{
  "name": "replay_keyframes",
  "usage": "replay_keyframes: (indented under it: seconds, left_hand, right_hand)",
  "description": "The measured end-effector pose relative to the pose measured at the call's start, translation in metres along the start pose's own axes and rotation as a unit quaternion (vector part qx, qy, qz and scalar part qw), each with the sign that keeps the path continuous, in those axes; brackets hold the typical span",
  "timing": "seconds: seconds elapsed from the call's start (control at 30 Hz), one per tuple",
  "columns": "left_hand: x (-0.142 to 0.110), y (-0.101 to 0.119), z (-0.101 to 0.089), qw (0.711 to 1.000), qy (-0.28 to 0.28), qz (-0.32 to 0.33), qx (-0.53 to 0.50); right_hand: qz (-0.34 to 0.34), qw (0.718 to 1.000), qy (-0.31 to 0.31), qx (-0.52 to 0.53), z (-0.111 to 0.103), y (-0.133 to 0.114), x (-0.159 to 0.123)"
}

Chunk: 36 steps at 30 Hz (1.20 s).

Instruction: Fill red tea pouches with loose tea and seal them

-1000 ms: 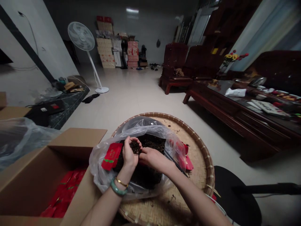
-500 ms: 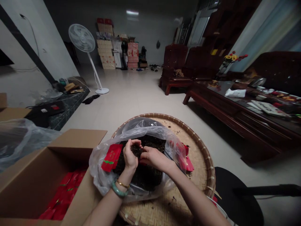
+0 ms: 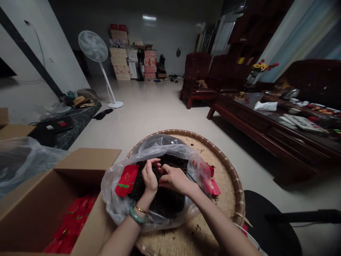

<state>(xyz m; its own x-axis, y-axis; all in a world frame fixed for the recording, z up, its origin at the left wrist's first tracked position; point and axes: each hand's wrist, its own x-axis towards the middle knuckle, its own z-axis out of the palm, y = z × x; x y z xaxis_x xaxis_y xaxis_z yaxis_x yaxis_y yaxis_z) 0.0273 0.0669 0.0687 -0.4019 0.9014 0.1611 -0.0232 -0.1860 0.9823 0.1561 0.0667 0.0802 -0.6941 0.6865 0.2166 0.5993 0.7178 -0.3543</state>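
Note:
A clear plastic bag (image 3: 113,208) lies spread wide on a round woven bamboo tray (image 3: 225,199). Dark dried leaves (image 3: 169,204), like loose tea, fill it. Over the leaves, my left hand (image 3: 149,177) is cupped with its palm turned right, and dark leaves show against the palm. Facing it closely, my right hand (image 3: 173,179) has its fingers bent and pinched together; whatever they grip is hidden. Flat red packets (image 3: 127,180) with a green stripe rest at the bag's left side. More red packets (image 3: 213,183) lie on the tray at right, partly behind the plastic.
An open cardboard box (image 3: 87,158) with red packets (image 3: 71,224) inside stands close on my left. To the right are a black round base (image 3: 269,224) and a dark wooden table (image 3: 253,138). A white standing fan (image 3: 115,104) and stacked boxes (image 3: 119,60) stand farther back.
My hands stay over the leaves with only small finger movements. A bit of red visible under my right hand earlier is out of sight now. The view has tilted slightly.

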Motion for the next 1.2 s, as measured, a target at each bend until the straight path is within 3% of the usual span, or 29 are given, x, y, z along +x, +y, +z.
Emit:
replay_keyframes:
  seconds: [0.3,0.5,0.77,1.2]
  left_hand:
    - [0.001,-0.006,-0.001,1.0,-0.005,0.017,-0.009]
    - [-0.001,-0.007,0.0,0.987,-0.059,-0.026,-0.146]
    - [0.001,-0.004,-0.001,0.988,-0.101,-0.046,-0.107]
    - [0.008,0.002,0.0,0.963,-0.08,-0.119,-0.229]
  right_hand:
    - [-0.001,0.999,0.039,-0.001,0.011,0.006,0.0]
    - [0.002,0.999,0.051,0.013,0.006,0.001,0.003]
    - [-0.052,0.993,0.103,-0.004,0.014,0.002,0.002]
    - [-0.106,0.982,0.126,-0.094,0.015,-0.001,0.006]
